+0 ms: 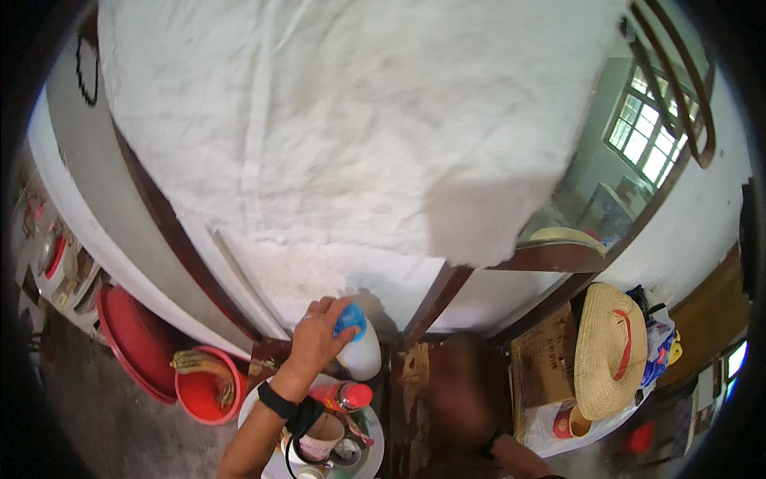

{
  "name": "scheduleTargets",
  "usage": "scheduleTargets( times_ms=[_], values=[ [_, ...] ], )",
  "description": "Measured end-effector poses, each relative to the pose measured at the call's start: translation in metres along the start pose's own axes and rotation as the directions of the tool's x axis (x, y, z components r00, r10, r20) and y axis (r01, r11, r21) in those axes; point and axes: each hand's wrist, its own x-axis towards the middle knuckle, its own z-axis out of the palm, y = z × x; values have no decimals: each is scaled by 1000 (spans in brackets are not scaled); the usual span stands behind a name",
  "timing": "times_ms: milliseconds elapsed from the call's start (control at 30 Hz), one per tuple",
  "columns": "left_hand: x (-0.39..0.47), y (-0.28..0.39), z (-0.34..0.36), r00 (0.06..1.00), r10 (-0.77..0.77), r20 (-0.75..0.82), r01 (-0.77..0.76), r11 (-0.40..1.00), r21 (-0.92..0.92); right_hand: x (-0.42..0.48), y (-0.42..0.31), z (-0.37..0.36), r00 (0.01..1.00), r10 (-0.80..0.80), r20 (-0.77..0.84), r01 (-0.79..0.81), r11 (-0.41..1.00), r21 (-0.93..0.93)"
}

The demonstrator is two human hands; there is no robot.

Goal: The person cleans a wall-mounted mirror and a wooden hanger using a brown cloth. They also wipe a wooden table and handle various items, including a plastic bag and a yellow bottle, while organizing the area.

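My left hand [323, 335], a black band around its wrist, has its fingers curled over the blue cap [350, 322] of a white bottle [363, 353]. The bottle stands against the wall on a dark wooden surface. Just below it is a round white tray [374, 440] holding a red-capped bottle [350, 396], a printed cup [323, 437], a glass [346, 452] and a black corded item [304, 417]. On the right, my right forearm [520, 458] enters from the bottom edge. A brown blurred patch hides my right hand, so its grip is not visible.
A white cloth [371, 132] hangs in front, beside a framed mirror [598, 179]. At left are a red basin [137, 341] and a red bucket [209, 407] with a gourd [206, 371]. A cardboard box [541, 359], straw hat [607, 353] and paper cup [571, 422] are at right.
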Motion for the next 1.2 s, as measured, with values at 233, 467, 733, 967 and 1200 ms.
scheduleTargets(
  times_ms=[233, 467, 733, 967, 1200],
  values=[
    [5, 23, 21, 998, 49, 37, -51, 997, 60, 49, 68, -28, 831, 514, -214, -514, 856, 57],
    [3, 17, 35, 998, 59, 8, -59, 989, 137, 11, 37, -29, 895, 397, 203, -431, 649, 627],
    [6, 24, 46, 999, 45, -8, -44, 988, 148, 9, 1, -275, 570, 581, -581, 295, 516, 804],
    [6, 29, 30, 998, 26, -60, -19, 995, 101, 83, -67, -435, 182, 399, -899, 599, 679, 423],
    [9, 37, 26, 995, 33, -89, -16, 983, 185, 137, -74, -479, -37, -161, -986, 90, 982, -164]
  ],
)
